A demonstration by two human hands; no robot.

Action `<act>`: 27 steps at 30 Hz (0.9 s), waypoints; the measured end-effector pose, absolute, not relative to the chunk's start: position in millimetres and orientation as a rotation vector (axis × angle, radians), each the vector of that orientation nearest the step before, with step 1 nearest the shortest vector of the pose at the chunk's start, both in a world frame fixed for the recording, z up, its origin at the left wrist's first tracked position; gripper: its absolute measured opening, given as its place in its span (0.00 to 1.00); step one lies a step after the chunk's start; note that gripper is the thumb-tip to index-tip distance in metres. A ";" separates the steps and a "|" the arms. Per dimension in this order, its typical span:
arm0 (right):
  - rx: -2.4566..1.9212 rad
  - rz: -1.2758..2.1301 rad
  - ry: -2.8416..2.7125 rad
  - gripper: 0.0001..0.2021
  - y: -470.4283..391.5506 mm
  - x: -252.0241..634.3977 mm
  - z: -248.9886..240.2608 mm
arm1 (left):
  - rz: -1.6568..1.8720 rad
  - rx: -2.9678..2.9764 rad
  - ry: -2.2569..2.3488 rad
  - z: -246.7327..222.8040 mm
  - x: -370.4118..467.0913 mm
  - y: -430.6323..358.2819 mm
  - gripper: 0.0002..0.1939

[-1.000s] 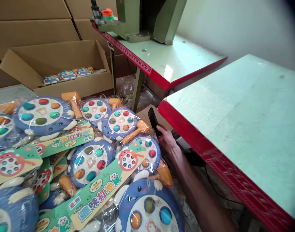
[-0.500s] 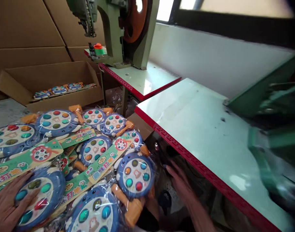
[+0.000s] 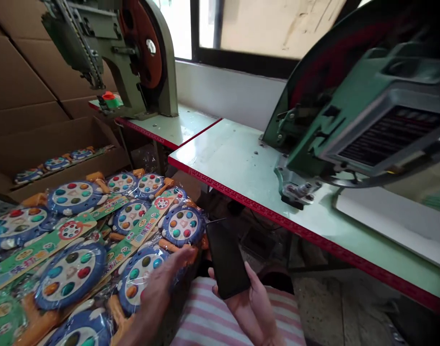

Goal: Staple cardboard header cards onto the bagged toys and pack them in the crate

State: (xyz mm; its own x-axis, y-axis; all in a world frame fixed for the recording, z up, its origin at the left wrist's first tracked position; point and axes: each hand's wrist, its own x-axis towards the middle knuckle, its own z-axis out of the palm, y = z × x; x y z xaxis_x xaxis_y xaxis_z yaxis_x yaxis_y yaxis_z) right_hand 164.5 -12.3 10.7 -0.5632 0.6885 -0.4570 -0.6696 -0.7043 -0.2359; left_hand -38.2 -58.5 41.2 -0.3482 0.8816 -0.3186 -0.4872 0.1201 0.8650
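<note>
A black phone (image 3: 227,262) with a dark screen rests in my right hand (image 3: 252,307), whose fingers wrap round its lower edges above my striped lap. My left hand (image 3: 160,288), smeared by motion, hovers over the front right of the packed toys, its fingers pointing toward the phone but apart from it. Under and beside it lie blue round toys in clear bags, one of them (image 3: 183,225) just left of the phone. Orange hammers (image 3: 97,179) and green printed cards (image 3: 35,252) are packed with them.
Two green presses (image 3: 162,72) stand on white tables (image 3: 230,156) with red edges, one at the back and one at the right. An open carton (image 3: 68,175) with more toys is at the left. A white tray (image 3: 393,221) lies at the right.
The view has swung right. My right hand has come up to my lap with the phone in it. My left hand has lifted off a blue toy and moved right.
</note>
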 end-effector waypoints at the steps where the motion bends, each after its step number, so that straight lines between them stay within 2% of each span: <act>1: -0.647 2.258 -0.031 0.25 -19.7 163.8 14.0 | 1.455 0.431 1.181 36.2 -21.3 -47.7 0.21; 6: -0.530 2.192 0.003 0.21 -44.2 172.8 28.8 | 1.246 0.187 0.829 18.8 54.7 -29.8 0.27; 11: -0.472 2.092 0.123 0.20 -56.3 192.9 30.0 | 1.178 0.080 0.469 15.5 75.7 -37.8 0.31; 20: -0.518 1.942 0.208 0.16 -64.9 211.4 25.4 | 1.116 0.169 0.378 -1.8 89.7 -38.3 0.31; 27: -0.540 1.921 0.257 0.12 -74.6 209.2 20.9 | 1.109 0.167 0.327 6.1 88.8 -48.0 0.31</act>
State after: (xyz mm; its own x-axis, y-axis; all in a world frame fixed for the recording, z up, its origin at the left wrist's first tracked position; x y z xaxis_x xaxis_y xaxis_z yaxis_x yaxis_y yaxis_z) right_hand 209.2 -74.6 20.9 -0.3244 0.8143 -0.4813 -0.9121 -0.4041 -0.0690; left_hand 88.8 -48.0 6.1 0.4039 0.8980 -0.1746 -0.8494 0.4390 0.2929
